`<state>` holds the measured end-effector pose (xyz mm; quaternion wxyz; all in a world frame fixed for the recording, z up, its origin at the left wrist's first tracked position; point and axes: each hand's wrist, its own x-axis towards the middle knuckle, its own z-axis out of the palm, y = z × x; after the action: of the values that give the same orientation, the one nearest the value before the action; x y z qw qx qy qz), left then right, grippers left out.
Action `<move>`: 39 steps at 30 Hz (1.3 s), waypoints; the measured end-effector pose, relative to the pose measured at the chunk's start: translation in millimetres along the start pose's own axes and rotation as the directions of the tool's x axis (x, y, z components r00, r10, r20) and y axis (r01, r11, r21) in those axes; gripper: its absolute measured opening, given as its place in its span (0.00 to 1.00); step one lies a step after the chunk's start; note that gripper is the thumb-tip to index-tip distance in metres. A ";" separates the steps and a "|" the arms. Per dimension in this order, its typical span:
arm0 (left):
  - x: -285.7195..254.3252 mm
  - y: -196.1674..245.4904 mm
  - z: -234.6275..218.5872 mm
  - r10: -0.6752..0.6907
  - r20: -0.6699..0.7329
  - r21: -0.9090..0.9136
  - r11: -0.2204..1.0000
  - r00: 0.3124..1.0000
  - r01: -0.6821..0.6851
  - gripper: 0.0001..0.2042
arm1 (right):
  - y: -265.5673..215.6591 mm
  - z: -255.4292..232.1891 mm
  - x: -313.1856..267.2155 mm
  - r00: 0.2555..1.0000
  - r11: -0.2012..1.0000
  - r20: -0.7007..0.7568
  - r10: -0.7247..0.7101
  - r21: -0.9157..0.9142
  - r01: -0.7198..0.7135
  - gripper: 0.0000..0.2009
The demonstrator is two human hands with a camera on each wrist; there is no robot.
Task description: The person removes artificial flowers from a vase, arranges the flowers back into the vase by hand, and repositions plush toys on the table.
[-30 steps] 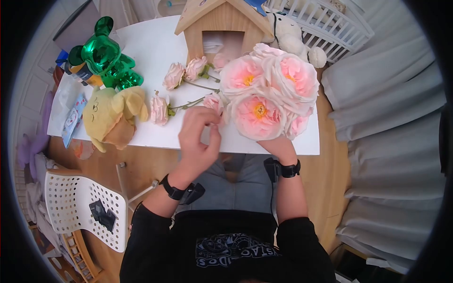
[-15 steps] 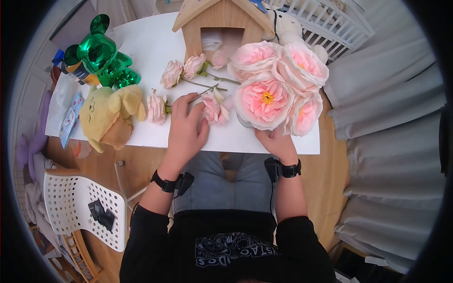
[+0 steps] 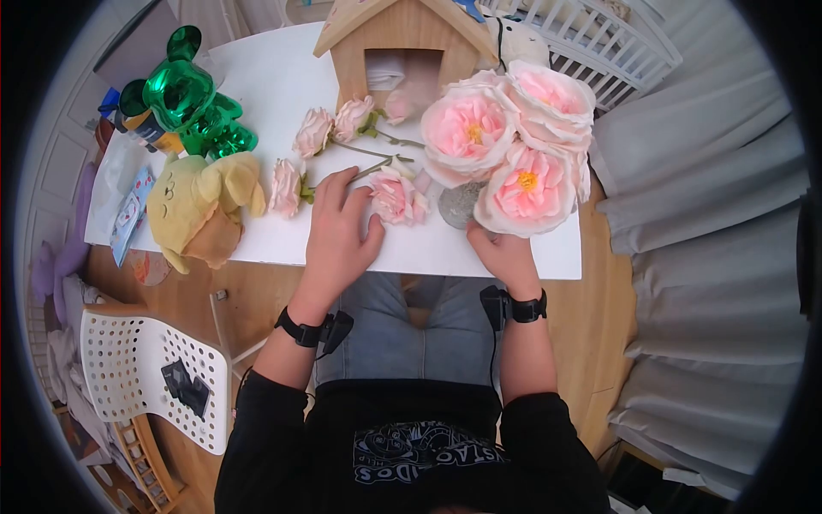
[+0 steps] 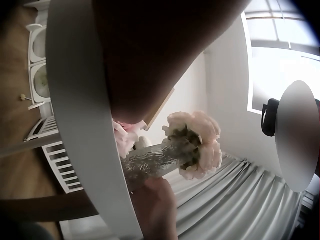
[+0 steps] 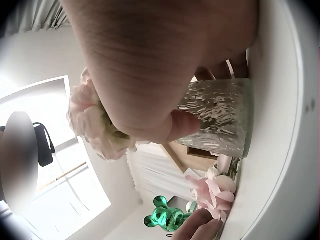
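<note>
Large pink roses (image 3: 469, 133) stand in a textured glass vase (image 3: 460, 206). The right hand (image 3: 509, 257) grips the vase low down; in the right wrist view its thumb (image 5: 182, 125) lies along the glass (image 5: 220, 112), with fingers behind. The left hand (image 3: 336, 236) rests on the white table (image 3: 257, 77), fingers spread, beside a loose pink rose (image 3: 396, 195) whose stem runs up near its fingertips. Several more loose roses, one of them (image 3: 285, 188) left of that hand, lie on the table. In the left wrist view the vase (image 4: 150, 162) shows upright beside the right hand (image 4: 156, 205).
Behind the loose roses stands a wooden house (image 3: 347, 77). A green shiny bear (image 3: 181, 90) and a yellow plush toy (image 3: 184, 206) are on the left, near a blue-and-white packet (image 3: 128, 218). A white perforated chair (image 3: 128, 368) is at lower left, grey curtains (image 3: 702, 214) at right.
The left hand has moved down and left from the near loose rose and settled on the table. The bouquet has turned and tilted in the right hand's grip, uncovering part of the vase.
</note>
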<state>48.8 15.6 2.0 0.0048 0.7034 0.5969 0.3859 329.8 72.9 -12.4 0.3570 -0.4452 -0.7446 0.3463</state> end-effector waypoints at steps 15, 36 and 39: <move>-1.9 -2.2 7.8 -0.020 -0.079 0.069 0.997 0.997 0.026 0.19 | -20.1 -0.9 12.3 0.996 0.992 -0.013 -0.085 -0.091 0.083 0.42; -3.7 2.2 0.4 -0.021 -0.259 0.136 0.989 0.966 0.058 0.13 | -24.2 -4.6 13.4 0.985 0.986 -0.053 -0.166 -0.037 0.165 0.42; 3.2 22.1 -36.1 0.127 -0.445 0.156 0.986 0.886 -0.063 0.14 | -23.3 -6.6 15.7 0.986 0.987 -0.033 -0.160 -0.023 0.160 0.43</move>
<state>47.4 -4.4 39.5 -0.2019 0.6210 0.5713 0.4972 320.1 80.1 13.8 0.3922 -0.3935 -0.7750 0.3011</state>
